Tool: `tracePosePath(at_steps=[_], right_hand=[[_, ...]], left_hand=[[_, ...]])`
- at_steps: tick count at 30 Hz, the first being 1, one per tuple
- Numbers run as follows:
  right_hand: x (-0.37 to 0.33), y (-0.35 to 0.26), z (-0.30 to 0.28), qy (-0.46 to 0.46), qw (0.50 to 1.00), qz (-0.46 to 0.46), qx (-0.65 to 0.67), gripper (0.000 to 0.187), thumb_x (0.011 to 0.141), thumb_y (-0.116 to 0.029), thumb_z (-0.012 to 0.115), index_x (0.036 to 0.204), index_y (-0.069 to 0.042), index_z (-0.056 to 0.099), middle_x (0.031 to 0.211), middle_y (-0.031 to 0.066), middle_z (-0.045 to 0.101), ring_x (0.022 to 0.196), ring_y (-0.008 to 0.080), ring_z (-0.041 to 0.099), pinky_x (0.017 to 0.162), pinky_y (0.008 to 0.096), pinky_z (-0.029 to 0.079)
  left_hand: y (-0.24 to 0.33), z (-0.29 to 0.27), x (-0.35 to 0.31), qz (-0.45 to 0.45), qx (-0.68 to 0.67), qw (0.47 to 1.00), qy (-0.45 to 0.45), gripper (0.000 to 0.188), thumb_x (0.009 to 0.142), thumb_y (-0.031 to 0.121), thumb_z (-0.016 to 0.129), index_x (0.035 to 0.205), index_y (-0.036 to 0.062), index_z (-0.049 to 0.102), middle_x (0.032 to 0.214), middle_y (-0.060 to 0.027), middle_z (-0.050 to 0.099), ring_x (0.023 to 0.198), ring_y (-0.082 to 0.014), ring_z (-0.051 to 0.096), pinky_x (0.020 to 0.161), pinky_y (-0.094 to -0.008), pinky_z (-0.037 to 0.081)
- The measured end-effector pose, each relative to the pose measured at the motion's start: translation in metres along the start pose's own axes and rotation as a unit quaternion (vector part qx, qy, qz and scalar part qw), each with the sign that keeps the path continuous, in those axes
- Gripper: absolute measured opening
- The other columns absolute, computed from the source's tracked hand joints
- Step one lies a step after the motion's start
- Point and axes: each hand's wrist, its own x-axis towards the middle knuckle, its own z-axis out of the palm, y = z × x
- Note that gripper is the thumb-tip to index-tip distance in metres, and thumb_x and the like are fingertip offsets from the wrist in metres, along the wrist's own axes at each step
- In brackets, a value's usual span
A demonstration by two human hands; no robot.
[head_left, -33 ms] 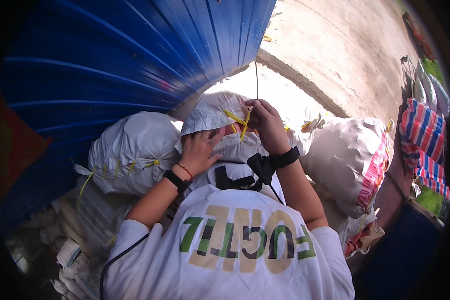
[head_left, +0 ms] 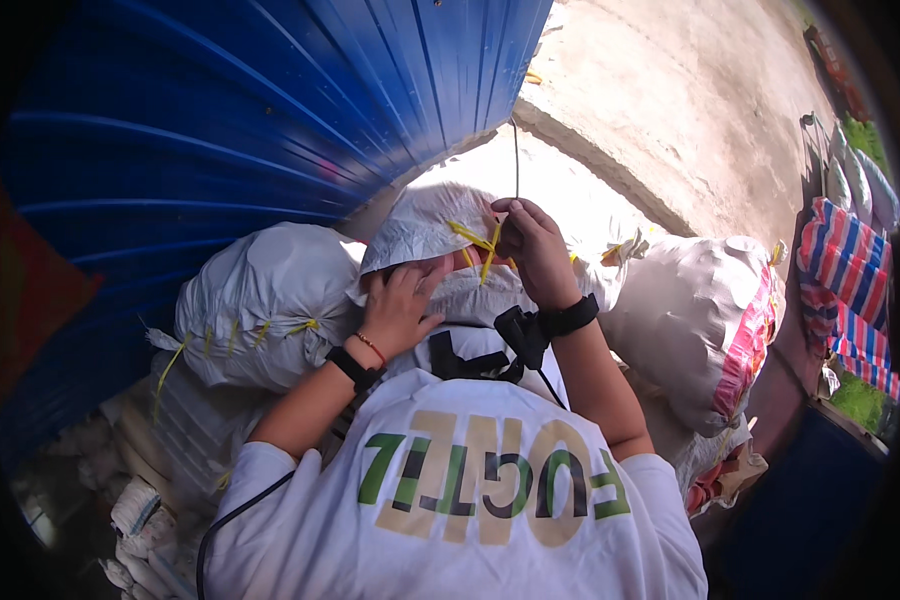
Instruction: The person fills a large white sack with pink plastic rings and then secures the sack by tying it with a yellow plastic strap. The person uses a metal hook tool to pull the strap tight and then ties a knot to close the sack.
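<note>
A white woven sack (head_left: 435, 210) lies in front of me, its mouth partly parted with reddish-brown stuff showing inside. Yellow strips of cord (head_left: 487, 250) cross over that mouth. My left hand (head_left: 400, 305) rests on the sack's left side at the mouth, fingers stretched and thumb apart. Just right of the yellow cord, my right hand (head_left: 535, 245) is closed in a pinch on a thin dark needle-like rod (head_left: 516, 160) that points up and away. Its lower end is hidden by my fingers.
Full white sacks flank me: one at left (head_left: 265, 300) with yellow stitching, one at right (head_left: 685, 320) with a pink band. A blue corrugated metal wall (head_left: 270, 120) rises at far left. Beyond runs a concrete ledge (head_left: 600, 165). Striped bags (head_left: 845, 260) stand far right.
The fingers of my left hand have shifted very slightly at the sack's mouth. My right hand and the rod look almost the same.
</note>
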Motion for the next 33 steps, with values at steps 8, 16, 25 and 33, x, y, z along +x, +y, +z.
tracePosePath(at_steps=[8,16,25,33], right_hand=[[-0.013,0.011,0.003,0.019,1.000,0.010,0.021,0.024,0.096,-0.018,0.039,0.101,0.000,0.055,0.061,-0.0059,0.031,0.053,0.0049,0.029,0.052,0.0207,0.030],[-0.019,0.021,0.003,0.014,0.999,0.003,0.043,0.024,0.096,-0.018,0.040,0.100,0.000,0.055,0.062,-0.0059,0.031,0.054,0.0051,0.030,0.053,0.0211,0.029],[-0.018,0.017,0.017,-0.018,0.998,-0.005,0.057,0.022,0.096,-0.018,0.041,0.099,-0.001,0.055,0.061,-0.0064,0.029,0.053,0.0044,0.027,0.052,0.0205,0.028],[0.015,0.023,0.026,-0.014,0.888,-0.148,-0.435,0.024,0.085,-0.022,0.059,0.095,0.000,0.060,0.067,0.0065,0.056,0.057,0.0133,0.051,0.053,0.0281,0.041]], left_hand=[[-0.031,-0.016,0.022,-0.144,-0.316,0.936,-0.058,0.053,0.073,0.023,0.068,0.117,0.0032,0.047,0.111,-0.0163,0.048,0.103,-0.0333,0.047,0.088,-0.0434,0.037],[-0.035,0.015,0.025,-0.086,-0.095,0.990,0.062,0.048,0.068,0.010,0.067,0.111,-0.0016,0.048,0.109,-0.0233,0.047,0.104,-0.0407,0.045,0.091,-0.0426,0.038],[-0.015,0.009,0.047,0.027,-0.100,0.977,0.189,0.026,0.075,0.004,0.061,0.100,-0.0003,0.058,0.106,-0.0134,0.054,0.101,-0.0328,0.050,0.087,-0.0391,0.042],[-0.024,0.022,0.036,-0.117,-0.171,0.965,0.161,0.033,0.076,0.014,0.060,0.103,-0.0003,0.050,0.106,-0.0242,0.050,0.097,-0.0408,0.050,0.082,-0.0451,0.043]])
